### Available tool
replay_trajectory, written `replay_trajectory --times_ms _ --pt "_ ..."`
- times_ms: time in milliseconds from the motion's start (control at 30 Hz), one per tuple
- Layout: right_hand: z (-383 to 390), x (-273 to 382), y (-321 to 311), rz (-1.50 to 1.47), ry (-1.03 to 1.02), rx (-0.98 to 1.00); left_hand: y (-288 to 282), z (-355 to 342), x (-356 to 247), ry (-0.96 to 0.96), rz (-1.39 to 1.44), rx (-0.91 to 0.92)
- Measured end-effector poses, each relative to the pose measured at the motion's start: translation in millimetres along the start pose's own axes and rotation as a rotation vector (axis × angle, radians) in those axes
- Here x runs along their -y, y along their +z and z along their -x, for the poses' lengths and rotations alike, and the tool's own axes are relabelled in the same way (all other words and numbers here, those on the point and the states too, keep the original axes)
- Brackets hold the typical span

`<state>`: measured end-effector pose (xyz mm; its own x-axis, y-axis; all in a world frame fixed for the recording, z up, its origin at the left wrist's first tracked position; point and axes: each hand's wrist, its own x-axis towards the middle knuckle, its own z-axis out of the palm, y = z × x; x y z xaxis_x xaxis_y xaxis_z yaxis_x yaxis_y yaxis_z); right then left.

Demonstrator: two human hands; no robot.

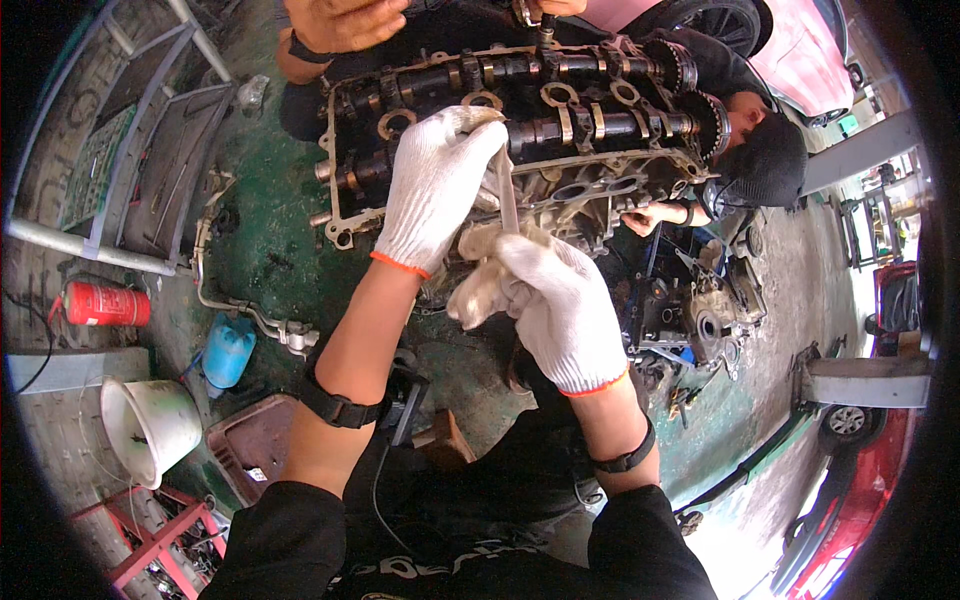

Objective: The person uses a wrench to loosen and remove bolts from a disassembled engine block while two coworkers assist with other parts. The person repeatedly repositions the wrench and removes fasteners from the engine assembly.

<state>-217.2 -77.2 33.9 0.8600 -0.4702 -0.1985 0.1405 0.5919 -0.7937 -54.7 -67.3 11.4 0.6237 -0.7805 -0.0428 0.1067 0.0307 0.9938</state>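
My left hand, in a white knit glove with an orange cuff, is closed over the upper end of a pale, narrow bar. The bar's exact kind cannot be made out. Around its lower end my right hand is closed, in a matching glove with soiled fingertips. Both hands are at the near side of an engine cylinder head, where two dark camshafts lie exposed with sprockets at the right end. My left hand partly covers the nearer camshaft.
Another person's hand is above the far side; a second hand there holds a tool. A person in a black cap reaches in from the right. Engine parts lie at right; a white bucket, blue jug and fire extinguisher stand left.
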Motion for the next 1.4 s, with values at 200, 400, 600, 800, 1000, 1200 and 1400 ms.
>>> replay_trajectory --times_ms 200,400,600,800,1000,1200,1400 --pt "-5 -2 5 0.176 0.032 -0.152 -1 -1 0 -0.004 0.005 0.007" --pt "-1 13 4 0.261 0.055 -0.233 -3 -3 0 -0.027 -0.01 0.036" --pt "-1 25 -12 0.263 -0.116 -0.431 -1 4 -5 -0.055 0.042 0.033" --pt "-12 27 -47 0.149 -0.348 -0.478 -1 3 -9 -0.076 0.061 0.042" --pt "-14 28 -65 0.095 -0.373 -0.503 -1 2 -7 -0.075 0.081 0.039" --pt "-11 27 -60 0.087 -0.595 -0.519 -1 2 -6 -0.088 0.109 0.042" --pt "-13 31 -64 0.114 -0.577 -0.516 -2 1 -3 -0.066 0.084 0.074"
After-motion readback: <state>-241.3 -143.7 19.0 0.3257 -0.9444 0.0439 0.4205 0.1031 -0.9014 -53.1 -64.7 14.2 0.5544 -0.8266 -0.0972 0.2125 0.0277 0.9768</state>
